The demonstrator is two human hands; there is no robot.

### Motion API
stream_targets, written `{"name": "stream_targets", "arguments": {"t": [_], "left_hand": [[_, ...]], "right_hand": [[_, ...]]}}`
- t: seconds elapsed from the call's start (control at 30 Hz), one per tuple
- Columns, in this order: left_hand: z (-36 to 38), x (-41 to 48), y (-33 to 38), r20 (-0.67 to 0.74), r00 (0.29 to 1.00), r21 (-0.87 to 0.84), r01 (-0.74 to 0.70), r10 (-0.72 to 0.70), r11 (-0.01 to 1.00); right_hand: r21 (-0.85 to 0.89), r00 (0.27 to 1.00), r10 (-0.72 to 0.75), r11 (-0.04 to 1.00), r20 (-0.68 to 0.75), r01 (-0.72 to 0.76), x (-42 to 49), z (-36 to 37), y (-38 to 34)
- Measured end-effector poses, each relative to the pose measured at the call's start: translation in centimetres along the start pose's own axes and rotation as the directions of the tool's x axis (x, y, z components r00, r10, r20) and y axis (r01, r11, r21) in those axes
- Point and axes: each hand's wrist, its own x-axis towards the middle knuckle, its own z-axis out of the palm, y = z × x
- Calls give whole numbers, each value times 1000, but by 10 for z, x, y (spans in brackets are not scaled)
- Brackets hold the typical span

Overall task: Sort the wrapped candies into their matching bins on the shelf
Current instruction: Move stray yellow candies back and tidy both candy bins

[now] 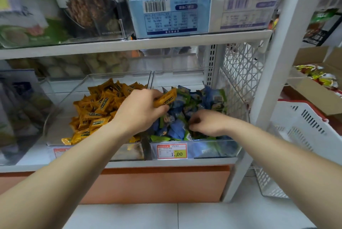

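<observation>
Two clear bins stand side by side on the lower shelf. The left bin (pixel 61 97) holds a heap of orange wrapped candies (pixel 96 108). In the right bin (pixel 212 150) lies a mix of blue and green wrapped candies (pixel 187 102). My left hand (pixel 140 110) hovers over the right bin's left side and grips an orange candy (pixel 165 99) in its fingers. My right hand (pixel 207 123) reaches down into the blue and green pile with curled fingers; what they hold is hidden.
A white shelf post (pixel 277 58) and lattice side panel (pixel 240 73) border the right bin. A white plastic basket (pixel 305 123) and a cardboard box of snacks (pixel 318 80) sit to the right. The upper shelf (pixel 129 43) carries boxes and bagged snacks.
</observation>
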Motion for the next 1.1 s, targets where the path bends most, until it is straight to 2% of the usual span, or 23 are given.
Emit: {"name": "stream_targets", "arguments": {"t": [0.17,0.3,0.43,0.57,0.83,0.97,1.1], "left_hand": [[-4,-26,3,-59,993,-11,106,-106,994],[6,-44,5,-2,989,-76,148,-149,986],[13,-47,4,15,993,-88,115,-114,989],[13,-45,0,34,996,-115,82,-78,990],[13,-43,-3,0,996,-160,84,-85,983],[13,-39,-2,-21,993,-214,109,-116,971],[12,-34,0,-78,985,-244,131,-154,961]], "right_hand": [[35,982,26,999,186,-33,9,1,-10],[124,958,-16,992,288,-21,16,14,-15],[133,983,10,991,185,-35,18,15,-13],[128,985,42,990,165,-63,19,20,-12],[252,996,39,966,81,-58,14,16,-5],[525,997,17,851,-75,25,7,3,7],[765,970,123,639,-210,85,3,-9,9]]}}
